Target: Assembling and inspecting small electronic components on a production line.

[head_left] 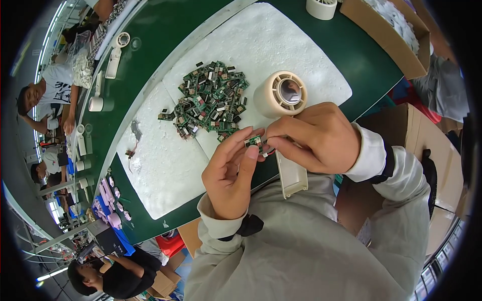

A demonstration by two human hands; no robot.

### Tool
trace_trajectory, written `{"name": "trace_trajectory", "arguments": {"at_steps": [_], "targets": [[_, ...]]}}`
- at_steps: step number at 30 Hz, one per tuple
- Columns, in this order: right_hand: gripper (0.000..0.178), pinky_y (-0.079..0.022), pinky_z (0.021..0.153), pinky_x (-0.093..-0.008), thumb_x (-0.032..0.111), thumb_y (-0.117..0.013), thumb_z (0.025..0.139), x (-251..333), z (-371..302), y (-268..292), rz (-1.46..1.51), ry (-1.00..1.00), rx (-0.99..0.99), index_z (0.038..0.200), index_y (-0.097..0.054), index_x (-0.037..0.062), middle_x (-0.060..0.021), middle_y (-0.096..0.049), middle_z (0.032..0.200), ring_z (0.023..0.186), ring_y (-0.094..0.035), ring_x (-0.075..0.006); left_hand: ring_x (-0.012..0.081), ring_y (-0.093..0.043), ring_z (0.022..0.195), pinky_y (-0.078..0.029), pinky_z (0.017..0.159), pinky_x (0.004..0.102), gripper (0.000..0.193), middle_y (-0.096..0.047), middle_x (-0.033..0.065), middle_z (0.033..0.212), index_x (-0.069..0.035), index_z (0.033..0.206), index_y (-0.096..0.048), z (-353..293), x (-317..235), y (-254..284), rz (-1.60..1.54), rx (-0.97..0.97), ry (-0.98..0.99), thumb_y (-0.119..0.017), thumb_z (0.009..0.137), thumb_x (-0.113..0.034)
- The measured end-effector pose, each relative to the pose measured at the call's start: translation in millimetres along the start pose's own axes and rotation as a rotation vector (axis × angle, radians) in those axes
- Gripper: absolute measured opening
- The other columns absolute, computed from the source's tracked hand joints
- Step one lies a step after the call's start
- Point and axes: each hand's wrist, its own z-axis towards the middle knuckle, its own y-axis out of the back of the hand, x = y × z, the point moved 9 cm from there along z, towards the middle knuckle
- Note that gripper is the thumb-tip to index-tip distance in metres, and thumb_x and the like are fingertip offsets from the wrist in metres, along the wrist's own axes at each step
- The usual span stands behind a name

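Both hands are pinching the same tiny green circuit board (254,142) right over the table edge: left hand (232,173) holds it with thumb and fingertips, right hand (312,136) grips the other side by its red and black wires (270,152). I'd keep it steady and not tug those wires. The cream fan housing (281,94) sits just behind, near the pile of boards (208,99).

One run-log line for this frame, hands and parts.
left hand: pinches small green circuit board | right hand: on same board, red wires | cream fan housing behind | board pile on foam sheet
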Motion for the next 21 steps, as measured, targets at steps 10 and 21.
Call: {"name": "trace_trajectory", "arguments": {"at_steps": [10, 21], "targets": [[0.009, -0.045, 0.048, -0.0374, 0.01, -0.071, 0.09, 0.0, -1.7, -0.9, -0.023, 0.022, 0.014, 0.098, -0.067, 0.0058, -0.0047, -0.059, 0.062, 0.051, -0.059, -0.0246, 0.0236, -0.066, 0.117, -0.056, 0.096, 0.0327, 0.031, -0.065, 0.0216, 0.132, 0.008, 0.13, -0.06, -3.7, -0.5, -2.9, 0.084, 0.048, -0.054, -0.06, 0.1, 0.003], [0.01, -0.047, 0.052, -0.0381, 0.012, -0.071, 0.092, -2.8, -5.0, -6.7, 0.036, 0.087, 0.126, 0.098, -0.068, 0.0052, -0.0075, -0.066, 0.07, 0.057, -0.063, -0.026, 0.0261, -0.067, 0.115, -0.055, 0.099, 0.0341, 0.031, -0.064, 0.0241, 0.131, 0.002, 0.127, -0.065, -1.6, 0.1, 0.0, 0.143, 0.138, -0.132, -0.061, 0.097, 0.007]]}}
